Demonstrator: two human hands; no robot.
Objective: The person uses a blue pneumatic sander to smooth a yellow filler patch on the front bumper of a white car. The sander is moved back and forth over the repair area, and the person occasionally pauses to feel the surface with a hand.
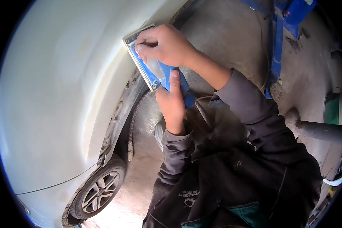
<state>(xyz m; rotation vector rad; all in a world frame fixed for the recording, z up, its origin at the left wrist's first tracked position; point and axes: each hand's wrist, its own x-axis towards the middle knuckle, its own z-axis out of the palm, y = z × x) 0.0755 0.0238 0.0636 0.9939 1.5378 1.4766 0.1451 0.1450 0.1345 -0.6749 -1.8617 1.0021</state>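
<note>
A blue sander [182, 85] with a rectangular base lies with its pad against the curved edge of a pale car panel [53, 95]. My left hand [171, 100] is wrapped round the sander's blue body, thumb pointing up along it. My right hand [163, 45] grips the top of the sander, fingers curled over the plate near its upper end; the fingertips are partly hidden. A ribbed hose [132, 125] hangs beside the panel, and another [202, 114] runs down from the back of the sander.
A car wheel [100, 190] sits at the lower left. At the upper right stands blue metal equipment [275, 57] with a small wheel. A grey pipe [319, 131] crosses the right side, near green and red items [332, 108]. The concrete floor [231, 38] shows behind.
</note>
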